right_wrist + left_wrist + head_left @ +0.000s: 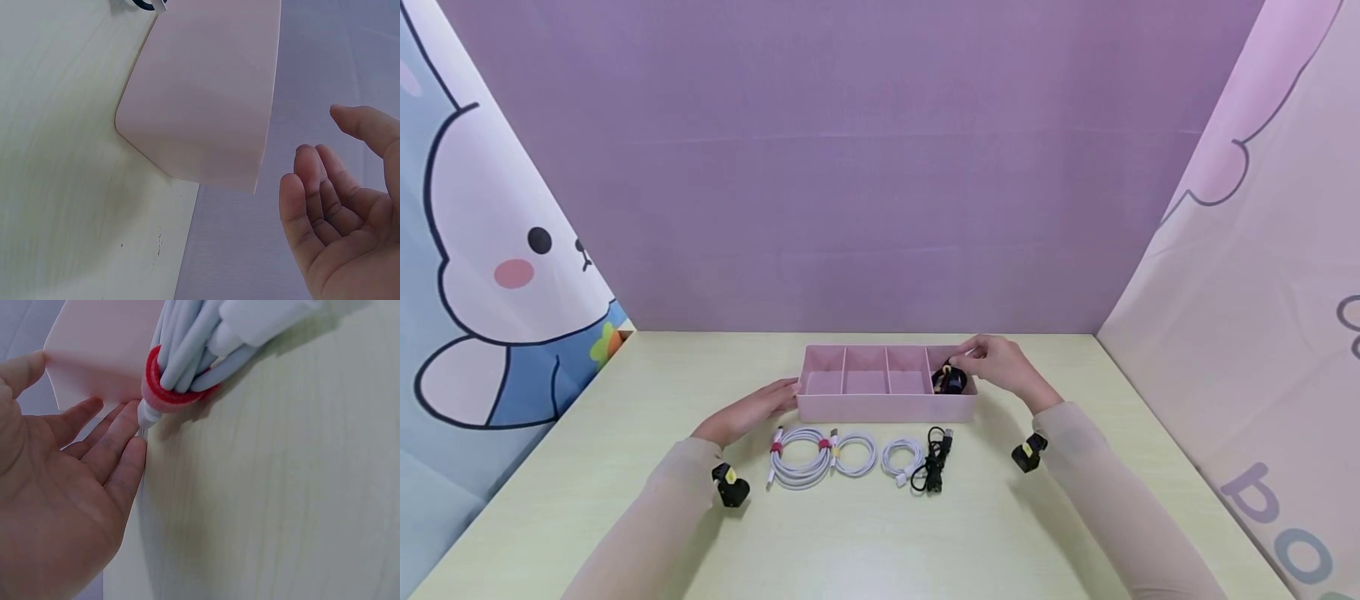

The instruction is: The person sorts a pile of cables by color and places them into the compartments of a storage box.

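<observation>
A pink box (886, 408) with a row of compartments stands on the table. At its left end, my left hand (760, 411) touches the end wall with extended fingers; the left wrist view shows this hand (69, 469) with its palm bare. A bundled black cable (951, 379) sits in the rightmost compartment. Over that compartment's right edge is my right hand (996, 364). Seen from the right wrist, the hand (350, 212) has loosely bent fingers, thumb apart, and holds nothing.
In front of the box lie a large white cable coil (801, 475) with red ties, a smaller white coil (856, 471) with a yellow tie, another white coil (901, 458) and a black cable (934, 465). A purple backdrop (865, 208) rises behind the table.
</observation>
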The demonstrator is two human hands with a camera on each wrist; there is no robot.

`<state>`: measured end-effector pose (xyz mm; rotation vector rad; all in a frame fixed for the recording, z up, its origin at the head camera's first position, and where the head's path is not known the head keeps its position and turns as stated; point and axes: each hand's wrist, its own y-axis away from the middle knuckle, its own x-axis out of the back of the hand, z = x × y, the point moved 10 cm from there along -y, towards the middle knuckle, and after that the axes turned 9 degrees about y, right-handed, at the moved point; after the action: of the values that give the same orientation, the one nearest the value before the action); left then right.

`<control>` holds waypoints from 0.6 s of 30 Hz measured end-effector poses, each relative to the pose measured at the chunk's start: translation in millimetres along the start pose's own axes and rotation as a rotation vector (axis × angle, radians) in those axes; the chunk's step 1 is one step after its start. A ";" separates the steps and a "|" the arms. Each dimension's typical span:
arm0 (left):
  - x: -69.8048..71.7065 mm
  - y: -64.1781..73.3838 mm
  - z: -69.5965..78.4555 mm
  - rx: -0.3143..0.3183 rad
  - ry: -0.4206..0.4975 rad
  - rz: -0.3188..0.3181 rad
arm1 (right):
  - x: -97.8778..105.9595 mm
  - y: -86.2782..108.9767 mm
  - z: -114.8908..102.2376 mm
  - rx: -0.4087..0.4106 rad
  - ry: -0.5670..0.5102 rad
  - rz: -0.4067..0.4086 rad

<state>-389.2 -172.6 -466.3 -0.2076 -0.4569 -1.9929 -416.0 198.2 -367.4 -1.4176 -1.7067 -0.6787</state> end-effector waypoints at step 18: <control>0.1 -0.7 -1.5 0.009 0.002 0.009 | 0.3 15.6 -4.1 0.042 -0.014 -0.020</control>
<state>-389.8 -173.0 -467.8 -0.2012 -0.4628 -1.9818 -400.0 198.6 -366.3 -1.3813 -1.7387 -0.6419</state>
